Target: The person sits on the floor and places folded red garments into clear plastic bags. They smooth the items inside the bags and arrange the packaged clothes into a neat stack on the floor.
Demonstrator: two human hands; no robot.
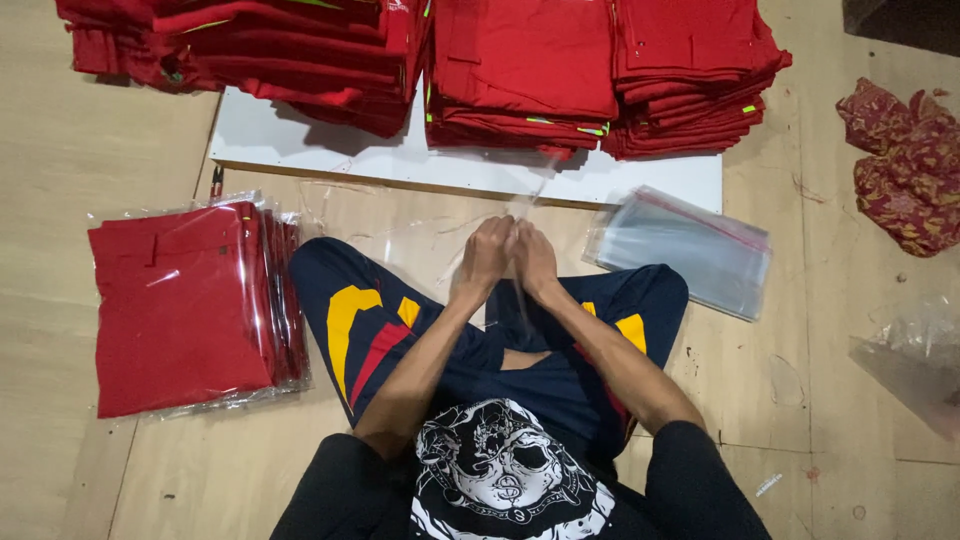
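A clear plastic bag (528, 215) is gripped by both hands, left hand (486, 255) touching right hand (535, 258). Bagged red garments (185, 305) are seen left of the hands.

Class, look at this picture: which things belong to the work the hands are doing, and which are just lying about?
Part of the work:
left hand and right hand, together on a clear plastic bag
stack of empty bags
folded red garments
bagged red garments

Lying about:
patterned red cloth
crumpled plastic
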